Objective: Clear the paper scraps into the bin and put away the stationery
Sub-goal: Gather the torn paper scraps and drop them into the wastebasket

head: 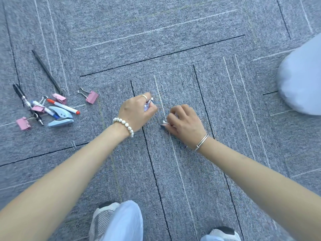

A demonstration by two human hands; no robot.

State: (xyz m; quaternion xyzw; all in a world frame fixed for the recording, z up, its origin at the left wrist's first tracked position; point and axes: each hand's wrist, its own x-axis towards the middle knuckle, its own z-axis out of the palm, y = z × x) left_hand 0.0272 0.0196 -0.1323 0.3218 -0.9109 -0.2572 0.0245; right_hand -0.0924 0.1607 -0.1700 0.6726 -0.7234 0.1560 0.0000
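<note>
Left fingers [149,95]: curled tight around a crumpled white paper scrap [148,104], knuckles down near the carpet.
Left hand [137,110]: ring on one finger, white bead bracelet [123,124] at the wrist.
Right fingers [173,113]: pinched shut on another small paper scrap [165,121], only its tip showing.
Right hand [185,125]: just beside the left, silver bangle [201,142] at the wrist.
Floor: grey carpet tiles [173,49] with dark and pale stripes.
Stationery: heaped well to the left, four pink binder clips [92,96], a red-capped marker [63,106], a blue hole punch [60,117], black pens [20,94]; a paper clip [73,145] lies apart, nearer the left forearm.
Right edge: a pale rounded shape [302,79], blurred, cannot tell what.
</note>
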